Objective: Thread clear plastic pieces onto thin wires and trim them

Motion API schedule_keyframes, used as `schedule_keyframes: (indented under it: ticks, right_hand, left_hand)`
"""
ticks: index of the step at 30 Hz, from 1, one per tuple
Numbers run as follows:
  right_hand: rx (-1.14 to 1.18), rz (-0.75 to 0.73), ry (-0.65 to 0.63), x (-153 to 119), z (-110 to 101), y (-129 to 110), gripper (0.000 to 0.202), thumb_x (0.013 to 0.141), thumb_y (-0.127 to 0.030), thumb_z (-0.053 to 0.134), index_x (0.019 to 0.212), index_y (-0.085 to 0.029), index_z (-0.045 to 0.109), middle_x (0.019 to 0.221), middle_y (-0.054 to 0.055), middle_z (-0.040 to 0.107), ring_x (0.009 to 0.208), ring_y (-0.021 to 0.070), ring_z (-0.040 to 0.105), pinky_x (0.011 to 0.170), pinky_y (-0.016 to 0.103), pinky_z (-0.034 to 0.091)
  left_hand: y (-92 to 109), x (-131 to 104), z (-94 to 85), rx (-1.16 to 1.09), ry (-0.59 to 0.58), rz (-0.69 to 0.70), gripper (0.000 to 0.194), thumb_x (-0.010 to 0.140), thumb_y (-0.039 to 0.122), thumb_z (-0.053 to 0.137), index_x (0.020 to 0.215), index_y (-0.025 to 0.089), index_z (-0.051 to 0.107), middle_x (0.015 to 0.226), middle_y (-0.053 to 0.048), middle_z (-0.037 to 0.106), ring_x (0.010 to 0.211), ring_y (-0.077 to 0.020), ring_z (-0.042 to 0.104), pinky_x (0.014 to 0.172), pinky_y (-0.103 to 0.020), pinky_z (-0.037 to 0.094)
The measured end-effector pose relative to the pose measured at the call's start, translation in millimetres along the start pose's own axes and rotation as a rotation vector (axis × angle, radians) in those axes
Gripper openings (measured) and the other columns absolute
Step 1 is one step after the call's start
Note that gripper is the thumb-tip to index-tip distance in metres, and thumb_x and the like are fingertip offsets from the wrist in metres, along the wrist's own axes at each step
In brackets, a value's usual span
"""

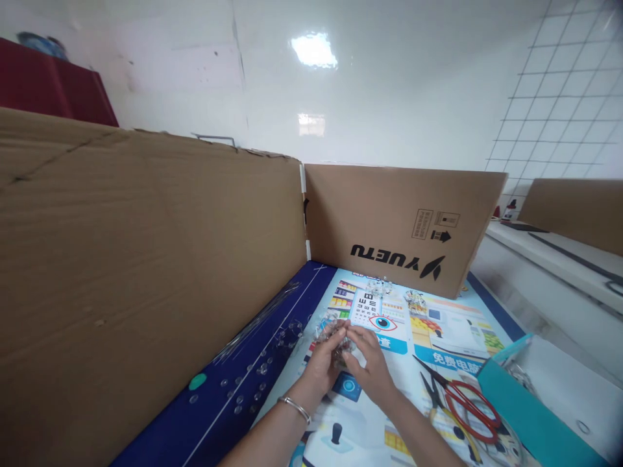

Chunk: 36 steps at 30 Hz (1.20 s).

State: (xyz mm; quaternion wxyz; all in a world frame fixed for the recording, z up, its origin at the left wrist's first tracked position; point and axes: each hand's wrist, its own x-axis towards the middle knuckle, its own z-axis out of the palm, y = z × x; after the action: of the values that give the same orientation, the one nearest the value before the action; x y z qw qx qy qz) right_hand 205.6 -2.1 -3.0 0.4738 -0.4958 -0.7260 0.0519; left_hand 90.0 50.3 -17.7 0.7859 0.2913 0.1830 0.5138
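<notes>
Presently gripping with both bare hands. Cupped in the left hand point(318, 362) and right hand point(368, 364), fingers curled inward and tips nearly meeting: a clear bead cluster point(341, 357), low over the printed mat point(357, 428). Closed around it from two sides, with right thumb bent toward the left hand; cannot tell exactly which bead or wire is pinched, pieces being too small and partly covered. Just beyond the left fingers, noted more clear pieces point(325, 324); cannot tell whether joined to the held cluster. On the left wrist, seen: a metal bangle point(295, 408). To the left, on a navy strip, counted as scattered rather than grouped: loose clear discs point(238, 409), near a green round piece point(197, 381). Farther along the same strip, beside the left cardboard panel point(160, 259): thin wires point(260, 322). Ahead, well apart from the hands: two more clear clusters point(379, 287), before the far cardboard panel point(379, 207), bearing inverted YUETU lettering. To the right, lying overlapped: red-handled scissors point(452, 386) and yellow-handled pliers point(437, 401). Just beside these, observed standing open: a teal box point(523, 403), white inside, containing small metallic pieces point(520, 378).
</notes>
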Motion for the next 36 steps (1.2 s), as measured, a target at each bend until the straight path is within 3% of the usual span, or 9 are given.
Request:
schedule_keyframes:
  ticks: [6,12,15,19,23,27,31,34,36]
  right_hand:
    - [-0.046,0.107,-0.064,-14.7,14.8,17.7,0.042,0.086,-0.027,0.045,0.128,-0.026,0.041,0.128,0.008,0.043,0.119,0.0222,0.04,0.095,0.041,0.041]
    - [-0.234,0.004,-0.251,-18.2,21.5,18.3,0.044,0.082,-0.025,0.048,0.126,-0.019,0.043,0.123,0.012,0.049,0.115,0.0251,0.044,0.095,0.042,0.041]
    - [-0.3,0.0,-0.28,-19.3,24.2,17.9,0.044,0.08,-0.024,0.05,0.123,-0.017,0.045,0.121,0.013,0.051,0.112,0.0275,0.046,0.093,0.044,0.041]
    - [-0.266,0.06,-0.206,-20.4,29.3,21.0,0.044,0.079,-0.025,0.051,0.121,-0.017,0.044,0.115,0.014,0.055,0.106,0.0281,0.051,0.088,0.045,0.044]
    - [-0.121,0.278,-0.073,-21.3,35.4,23.5,0.041,0.077,-0.03,0.053,0.115,-0.02,0.041,0.101,0.01,0.059,0.085,0.0242,0.06,0.071,0.039,0.051]
    - [-0.002,0.347,-0.01,-20.1,37.4,21.4,0.056,0.074,-0.027,0.057,0.123,-0.02,0.032,0.105,0.009,0.056,0.077,0.0206,0.06,0.069,0.037,0.051]
    - [-0.052,0.267,0.061,-14.8,31.4,13.7,0.062,0.07,-0.022,0.058,0.127,-0.019,0.033,0.117,0.013,0.047,0.096,0.0249,0.054,0.083,0.043,0.047]
    - [-0.125,0.182,0.157,-11.4,26.7,10.9,0.063,0.068,-0.021,0.06,0.125,-0.018,0.036,0.125,0.014,0.039,0.117,0.0291,0.038,0.098,0.048,0.035]
    - [-0.12,0.154,0.137,-11.5,26.8,12.7,0.062,0.068,-0.02,0.06,0.125,-0.018,0.037,0.126,0.013,0.039,0.12,0.0292,0.034,0.101,0.049,0.032]
  left_hand:
    - [11.4,15.8,-20.0,-0.004,0.133,0.07,0.035,0.068,0.018,0.072,0.101,0.02,0.06,0.1,-0.006,0.064,0.088,-0.0166,0.061,0.072,-0.025,0.047]
    - [17.9,23.0,-29.5,-0.011,0.149,0.107,0.038,0.066,0.016,0.073,0.1,0.021,0.059,0.097,-0.004,0.065,0.081,-0.0141,0.062,0.069,-0.024,0.047]
    - [18.9,22.0,-27.1,-0.026,0.149,0.104,0.036,0.067,0.018,0.073,0.1,0.021,0.058,0.093,-0.003,0.065,0.079,-0.0136,0.062,0.068,-0.024,0.047]
    - [16.4,17.5,-17.6,-0.065,0.127,0.077,0.033,0.066,0.021,0.074,0.096,0.019,0.059,0.087,-0.003,0.065,0.074,-0.014,0.062,0.066,-0.025,0.047]
    - [8.3,13.5,-8.4,-0.105,0.101,0.037,0.026,0.067,0.023,0.073,0.089,0.018,0.059,0.078,-0.001,0.063,0.066,-0.0132,0.061,0.062,-0.026,0.047]
    - [-2.3,11.7,-4.4,-0.143,0.109,0.006,0.022,0.069,0.026,0.072,0.084,0.017,0.058,0.073,0.0,0.062,0.064,-0.0126,0.06,0.061,-0.024,0.046]
    - [-6.1,10.5,-3.0,-0.174,0.121,-0.011,0.021,0.07,0.027,0.07,0.084,0.016,0.059,0.071,0.0,0.062,0.06,-0.0117,0.059,0.057,-0.023,0.044]
    - [-4.5,9.3,-1.7,-0.191,0.127,-0.025,0.022,0.069,0.026,0.071,0.086,0.016,0.059,0.074,-0.001,0.063,0.059,-0.0117,0.058,0.056,-0.023,0.044]
    - [-3.0,8.7,-0.3,-0.203,0.127,-0.032,0.021,0.069,0.025,0.072,0.084,0.016,0.06,0.073,-0.001,0.063,0.06,-0.012,0.059,0.059,-0.024,0.045]
